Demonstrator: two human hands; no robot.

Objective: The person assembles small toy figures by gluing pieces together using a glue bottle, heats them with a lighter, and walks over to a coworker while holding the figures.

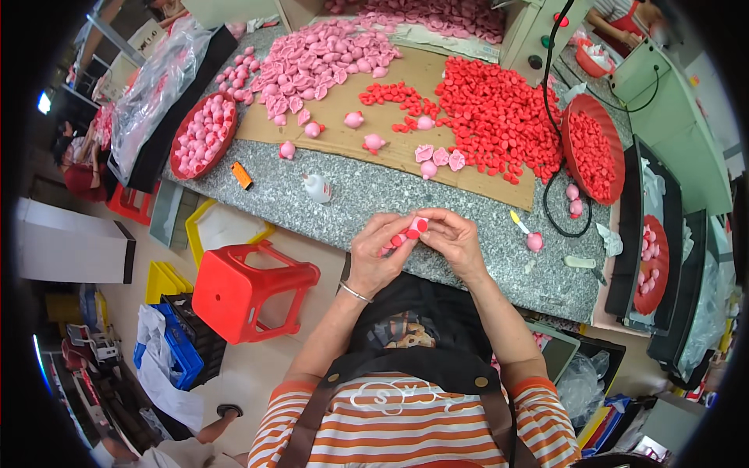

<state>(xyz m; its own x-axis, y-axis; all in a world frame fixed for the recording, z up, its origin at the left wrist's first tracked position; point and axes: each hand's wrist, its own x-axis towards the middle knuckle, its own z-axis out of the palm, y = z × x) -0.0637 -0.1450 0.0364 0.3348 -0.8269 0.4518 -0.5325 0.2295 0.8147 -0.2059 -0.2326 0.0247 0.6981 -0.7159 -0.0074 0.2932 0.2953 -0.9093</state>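
A: What's the bench like?

B: Grey stone table (pixel 468 234), brown cardboard (pixel 406 93) over its far part. Pink pieces (pixel 320 54) heaped at the left, red pieces (pixel 499 109) at the right, round trays at both ends.

A: And the hands?

B: Left hand (pixel 377 257) and right hand (pixel 452 238) meet at the near edge, fingers pinched shut on a small red part (pixel 411 229).

A: Room to move?

B: Bare stone just ahead. A red stool (pixel 250 288) stands close at the left.

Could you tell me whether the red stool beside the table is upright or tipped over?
Tipped over: the red stool lies sideways on the floor.
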